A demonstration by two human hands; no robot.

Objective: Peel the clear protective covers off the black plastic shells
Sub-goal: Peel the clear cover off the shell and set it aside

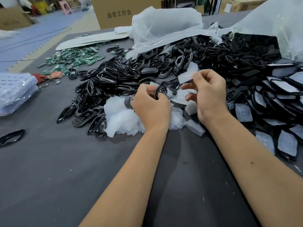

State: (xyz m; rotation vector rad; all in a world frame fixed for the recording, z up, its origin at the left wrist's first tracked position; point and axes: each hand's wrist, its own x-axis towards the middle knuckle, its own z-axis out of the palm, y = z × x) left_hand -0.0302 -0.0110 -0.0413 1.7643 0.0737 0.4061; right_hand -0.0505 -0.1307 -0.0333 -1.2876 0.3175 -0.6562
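Left hand [151, 105] grips glossy black shell [159, 92] | right hand [209, 94] pinches peeled milky-clear cover [186, 75] | both above bench [65, 169] middle

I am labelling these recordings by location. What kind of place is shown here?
Probably a small assembly workshop or factory floor: heaps of black plastic shells cover the work table, green circuit boards lie beyond them, and cardboard boxes stand behind.
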